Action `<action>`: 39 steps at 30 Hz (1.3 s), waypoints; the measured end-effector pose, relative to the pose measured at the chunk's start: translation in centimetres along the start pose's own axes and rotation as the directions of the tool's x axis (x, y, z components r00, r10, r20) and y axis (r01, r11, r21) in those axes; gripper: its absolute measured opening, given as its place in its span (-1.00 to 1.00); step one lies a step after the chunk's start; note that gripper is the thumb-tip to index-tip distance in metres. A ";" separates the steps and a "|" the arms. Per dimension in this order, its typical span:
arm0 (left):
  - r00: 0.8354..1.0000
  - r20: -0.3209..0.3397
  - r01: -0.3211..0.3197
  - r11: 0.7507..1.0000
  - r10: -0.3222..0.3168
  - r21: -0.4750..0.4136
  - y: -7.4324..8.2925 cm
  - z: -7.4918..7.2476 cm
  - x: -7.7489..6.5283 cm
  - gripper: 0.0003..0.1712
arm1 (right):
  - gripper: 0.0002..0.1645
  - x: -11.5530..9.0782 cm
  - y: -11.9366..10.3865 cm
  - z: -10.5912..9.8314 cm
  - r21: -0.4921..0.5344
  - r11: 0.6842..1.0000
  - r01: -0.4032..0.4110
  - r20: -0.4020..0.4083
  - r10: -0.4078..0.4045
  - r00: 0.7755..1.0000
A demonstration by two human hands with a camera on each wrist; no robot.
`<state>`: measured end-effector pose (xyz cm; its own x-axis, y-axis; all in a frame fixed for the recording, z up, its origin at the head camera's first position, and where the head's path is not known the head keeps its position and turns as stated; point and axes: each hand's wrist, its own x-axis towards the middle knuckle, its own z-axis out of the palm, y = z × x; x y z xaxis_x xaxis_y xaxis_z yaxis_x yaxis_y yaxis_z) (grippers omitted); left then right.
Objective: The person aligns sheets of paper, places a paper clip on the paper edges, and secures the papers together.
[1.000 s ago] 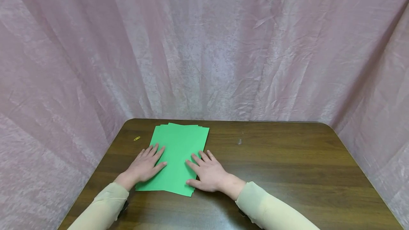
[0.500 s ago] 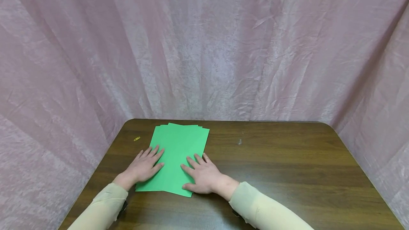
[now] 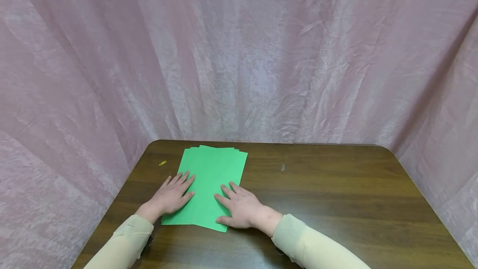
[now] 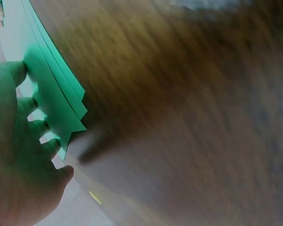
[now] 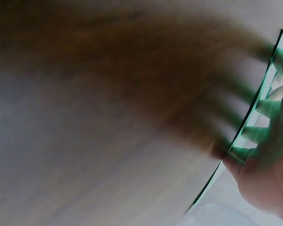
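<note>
Several green paper sheets (image 3: pixel 209 169) lie in an uneven, slightly fanned stack on the table. My left hand (image 3: pixel 171 197) rests on the stack's left side with fingers spread and straight. On the lower right side, my right hand (image 3: pixel 240 207) rests with its fingers spread over the paper and its wrist beyond the edge. In the left wrist view the staggered corners of the sheets (image 4: pixel 61 89) show beside the left fingers. The right wrist view shows the thin edge of the sheets (image 5: pixel 245 122) under the right fingertips. Neither hand grips anything.
A small yellow paper clip (image 3: pixel 162 163) lies left of the stack on the brown wooden table (image 3: pixel 336 194). A small pale mark (image 3: pixel 282 167) is on the tabletop right of the stack. Pink curtains (image 3: pixel 239 53) hang behind and at the sides.
My right hand has shifted a little left and toward me, further onto the sheets. The left hand stays nearly in place. The whole head view has shifted slightly.
</note>
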<state>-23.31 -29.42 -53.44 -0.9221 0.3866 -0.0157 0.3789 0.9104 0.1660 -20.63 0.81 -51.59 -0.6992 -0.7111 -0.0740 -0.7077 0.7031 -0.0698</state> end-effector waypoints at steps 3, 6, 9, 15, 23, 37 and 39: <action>1.000 0.001 -0.006 1.000 0.006 -0.011 0.3 0.0 0.1 -0.24 | -0.08 -0.3 0.2 0.1 -0.009 1.000 0.006 -0.008 -0.006 1.000; 1.000 0.001 -0.011 1.000 0.011 -0.008 0.7 -0.1 0.1 -0.24 | -0.08 -0.7 0.4 0.0 -0.011 1.000 0.008 -0.009 -0.008 1.000; 1.000 0.012 -0.011 1.000 0.011 -0.008 1.4 -0.5 0.1 -0.25 | -0.09 -1.1 0.5 -0.3 -0.017 1.000 0.010 -0.011 -0.011 1.000; 0.999 0.034 -0.011 1.000 0.011 0.000 2.6 -1.5 0.0 -0.27 | -0.09 -1.7 0.7 -0.5 -0.029 0.999 0.015 -0.011 -0.015 1.000; 0.999 0.020 -0.029 0.999 0.029 -0.026 3.7 -1.2 0.5 -0.27 | -0.08 -2.5 1.6 -0.1 -0.024 0.999 0.022 -0.017 -0.022 1.000; 0.999 -0.003 -0.047 0.999 0.047 -0.002 5.0 0.9 2.3 -0.23 | -0.09 -5.1 3.8 0.3 -0.007 0.999 0.036 -0.051 -0.036 0.998; 0.999 0.001 -0.051 0.999 0.051 0.001 5.3 1.0 2.6 -0.23 | -0.08 -5.4 4.1 0.3 0.000 1.000 0.030 -0.040 -0.030 0.999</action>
<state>-23.60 -23.41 -53.58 -0.9018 0.4322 -0.0078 0.4251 0.8899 0.1655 -19.73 7.50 -51.74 -0.6809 -0.7317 -0.0316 -0.7286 0.6812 -0.0715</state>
